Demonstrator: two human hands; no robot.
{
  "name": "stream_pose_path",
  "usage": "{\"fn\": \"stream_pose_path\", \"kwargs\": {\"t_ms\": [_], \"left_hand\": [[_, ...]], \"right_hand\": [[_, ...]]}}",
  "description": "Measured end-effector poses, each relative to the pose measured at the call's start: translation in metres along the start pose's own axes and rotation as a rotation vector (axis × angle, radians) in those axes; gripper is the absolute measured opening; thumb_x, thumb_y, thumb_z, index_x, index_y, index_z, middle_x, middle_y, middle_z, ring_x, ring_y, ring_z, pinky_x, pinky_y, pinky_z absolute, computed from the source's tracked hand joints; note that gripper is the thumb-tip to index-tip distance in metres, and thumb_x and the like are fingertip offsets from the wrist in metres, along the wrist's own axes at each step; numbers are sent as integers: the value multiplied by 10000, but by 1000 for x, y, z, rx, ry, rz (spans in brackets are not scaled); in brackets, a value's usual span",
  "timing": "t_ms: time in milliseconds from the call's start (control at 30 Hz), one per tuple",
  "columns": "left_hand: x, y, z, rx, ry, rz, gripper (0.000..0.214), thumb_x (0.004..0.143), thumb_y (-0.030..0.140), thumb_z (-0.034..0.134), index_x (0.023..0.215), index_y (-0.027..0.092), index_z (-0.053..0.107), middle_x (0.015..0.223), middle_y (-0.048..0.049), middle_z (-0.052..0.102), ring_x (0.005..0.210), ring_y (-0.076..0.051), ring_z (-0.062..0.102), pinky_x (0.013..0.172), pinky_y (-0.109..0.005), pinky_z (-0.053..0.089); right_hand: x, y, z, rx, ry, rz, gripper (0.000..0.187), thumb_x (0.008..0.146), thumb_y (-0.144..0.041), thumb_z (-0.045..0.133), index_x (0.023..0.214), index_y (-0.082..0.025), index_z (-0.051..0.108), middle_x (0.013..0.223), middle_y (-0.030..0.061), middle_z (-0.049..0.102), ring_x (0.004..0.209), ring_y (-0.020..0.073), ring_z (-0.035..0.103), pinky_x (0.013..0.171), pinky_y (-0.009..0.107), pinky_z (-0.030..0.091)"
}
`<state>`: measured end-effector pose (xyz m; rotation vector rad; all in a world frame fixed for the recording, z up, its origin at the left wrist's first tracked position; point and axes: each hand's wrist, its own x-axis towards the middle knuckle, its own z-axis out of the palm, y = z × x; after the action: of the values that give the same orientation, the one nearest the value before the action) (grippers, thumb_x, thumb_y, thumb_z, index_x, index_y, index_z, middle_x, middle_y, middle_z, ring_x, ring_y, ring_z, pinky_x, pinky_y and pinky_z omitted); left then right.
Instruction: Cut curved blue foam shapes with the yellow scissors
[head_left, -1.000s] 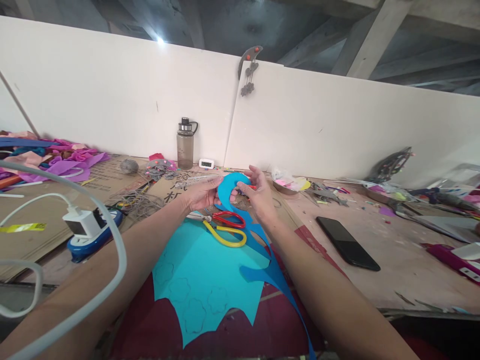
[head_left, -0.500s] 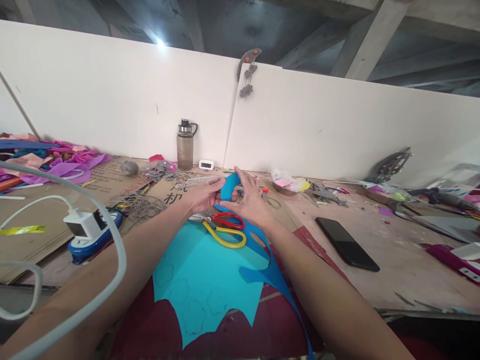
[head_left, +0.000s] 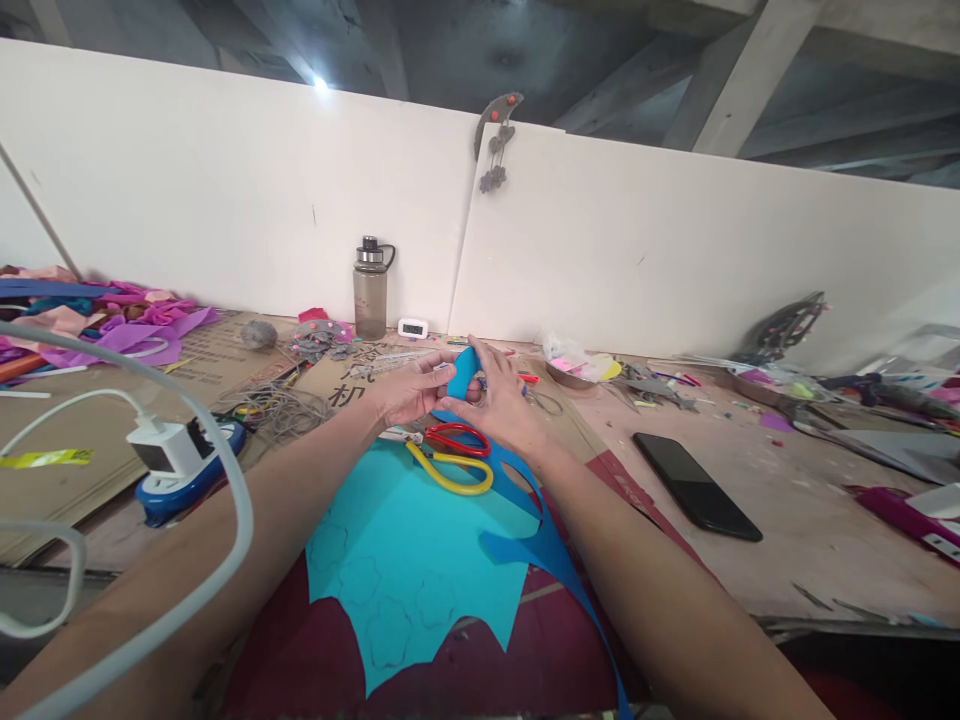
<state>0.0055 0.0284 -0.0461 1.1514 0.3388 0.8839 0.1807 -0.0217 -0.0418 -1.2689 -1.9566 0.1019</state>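
Observation:
Between my two hands is a small curved piece of blue craft sheet (head_left: 463, 374), held up above the table. My left hand (head_left: 420, 388) pinches its left edge with thumb and fingers. My right hand (head_left: 501, 395) grips it from the right, fingers bent over the top. Just below lie scissors with one red and one yellow handle (head_left: 454, 488); their blades are partly hidden. Under them rests a turquoise sheet (head_left: 420, 560) with drawn flower-like outlines and a jagged cut lower edge. A cut-out blue remnant (head_left: 555, 560) curls along its right side, partly beneath my right arm.
A black phone (head_left: 697, 487) lies to the right. A water bottle (head_left: 370, 290) and a small white digital clock (head_left: 413, 328) stand at the back. A white cable (head_left: 244, 510) loops across the left foreground, near a blue power strip (head_left: 191, 480). Grey yarn (head_left: 281, 415) lies left.
The blue piece has been turned and now looks narrower, shifted slightly right. Both hands keep hold of it; the scissors and sheets stay where they were.

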Motion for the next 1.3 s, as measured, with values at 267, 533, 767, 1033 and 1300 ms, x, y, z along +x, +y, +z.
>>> {"fn": "stream_pose_path", "kwargs": {"t_ms": [267, 533, 767, 1033, 1300], "left_hand": [[-1, 2, 3, 26, 18, -20, 432, 713, 253, 844, 1091, 162, 656, 868, -77, 744, 748, -191, 718, 674, -292, 562], [3, 0, -5, 49, 17, 32, 484, 672, 271, 870, 1096, 161, 665, 906, -98, 764, 834, -245, 741, 737, -357, 581], [3, -6, -3, -20, 85, 114, 309, 760, 272, 805, 1009, 147, 671, 953, -113, 762, 913, -240, 735, 827, -392, 589], [7, -11, 5, -169, 228, 217, 288, 749, 251, 811, 976, 148, 668, 902, -84, 761, 915, -230, 733, 866, -384, 576], [19, -1, -14, -113, 312, 232, 375, 700, 265, 846, 1011, 166, 661, 961, -53, 740, 886, -170, 707, 843, -324, 542]], "right_hand": [[-2, 3, 9, -81, 72, -39, 957, 752, -514, 735, 1559, -249, 294, 1482, 160, 424, 1364, 389, 372, 1114, 612, 304], [1, 12, 9, 207, 302, 25, 712, 880, -573, 564, 1487, -246, 386, 1515, 141, 423, 1414, 318, 357, 1142, 565, 296], [10, 35, 27, 616, 419, 315, 382, 899, -497, 509, 1171, -232, 555, 1166, 102, 639, 1100, 252, 610, 968, 433, 488], [-8, 3, 32, 663, 301, 227, 318, 899, -431, 569, 1125, -208, 550, 1005, 65, 608, 906, 211, 608, 847, 381, 515], [-18, 7, 41, 444, 187, 162, 223, 959, -375, 531, 1126, -232, 569, 1018, 68, 629, 924, 221, 616, 844, 405, 526]]}}
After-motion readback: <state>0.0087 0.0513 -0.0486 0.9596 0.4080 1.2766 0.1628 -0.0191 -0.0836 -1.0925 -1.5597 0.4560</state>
